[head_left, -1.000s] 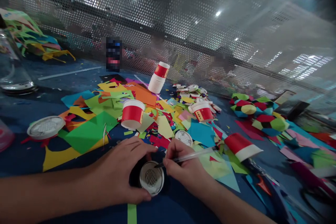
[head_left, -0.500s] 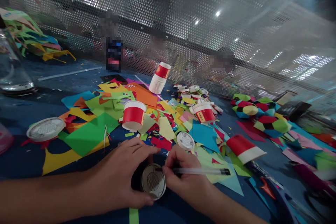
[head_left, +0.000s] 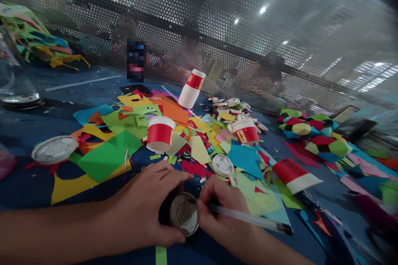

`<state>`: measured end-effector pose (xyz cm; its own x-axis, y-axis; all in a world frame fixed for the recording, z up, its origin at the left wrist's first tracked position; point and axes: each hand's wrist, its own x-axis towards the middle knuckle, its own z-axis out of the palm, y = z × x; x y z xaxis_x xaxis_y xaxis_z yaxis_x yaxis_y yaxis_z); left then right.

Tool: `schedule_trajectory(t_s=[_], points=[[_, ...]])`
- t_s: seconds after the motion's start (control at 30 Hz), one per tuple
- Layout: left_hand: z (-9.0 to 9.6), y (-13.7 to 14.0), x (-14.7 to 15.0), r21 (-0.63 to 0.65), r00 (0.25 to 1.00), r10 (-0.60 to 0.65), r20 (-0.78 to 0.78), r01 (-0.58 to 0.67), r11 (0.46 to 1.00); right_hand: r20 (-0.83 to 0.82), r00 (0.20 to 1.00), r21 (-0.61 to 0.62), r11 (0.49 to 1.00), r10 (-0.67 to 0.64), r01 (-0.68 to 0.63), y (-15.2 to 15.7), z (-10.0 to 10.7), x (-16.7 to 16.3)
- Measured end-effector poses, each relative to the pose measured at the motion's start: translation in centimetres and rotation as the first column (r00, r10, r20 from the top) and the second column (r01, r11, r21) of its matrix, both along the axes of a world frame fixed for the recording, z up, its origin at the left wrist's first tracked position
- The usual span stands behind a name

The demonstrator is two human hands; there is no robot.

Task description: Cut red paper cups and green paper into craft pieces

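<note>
One small white disc (head_left: 184, 215), its face marked with a dark crosshatched patch, sits at the near middle of the blue table (head_left: 25, 194). The person's left hand (head_left: 146, 205) curls around its left side in a wide arc, the thumb at the near rim and the index finger reaching past the far edge; whether the hidden fingers press on it cannot be told. The right hand (head_left: 222, 207) holds a clear pen (head_left: 258, 218) in a narrow pinch, the tip over the far part of the disc and the dark end pointing right.

Near the left thumb lies a green paper strip (head_left: 161, 255). Just beyond the right hand is a drawn disc (head_left: 223, 165), and a crosshatched lid (head_left: 55, 150) rests well to the left. Farther off, paper scraps (head_left: 199, 149) spread around a red-and-white cup (head_left: 161, 133), with a second cup (head_left: 246, 131) to its right and a tipped cup (head_left: 295, 176) at the right. A cup stack (head_left: 191, 91) stands at the far middle, before a perforated screen (head_left: 217, 0).
</note>
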<state>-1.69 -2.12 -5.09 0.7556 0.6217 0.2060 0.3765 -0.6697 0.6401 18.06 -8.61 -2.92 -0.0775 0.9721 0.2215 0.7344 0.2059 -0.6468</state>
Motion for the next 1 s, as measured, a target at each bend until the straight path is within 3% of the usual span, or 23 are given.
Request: schedule_trajectory(t_s=[1.0], points=[[0.37, -0.03, -0.07, 0.015, 0.999, -0.026, -0.04, 0.027, 1.0, 0.165, 0.986, 0.188, 0.982, 0.002, -0.034, -0.44, -0.36, 0.32]])
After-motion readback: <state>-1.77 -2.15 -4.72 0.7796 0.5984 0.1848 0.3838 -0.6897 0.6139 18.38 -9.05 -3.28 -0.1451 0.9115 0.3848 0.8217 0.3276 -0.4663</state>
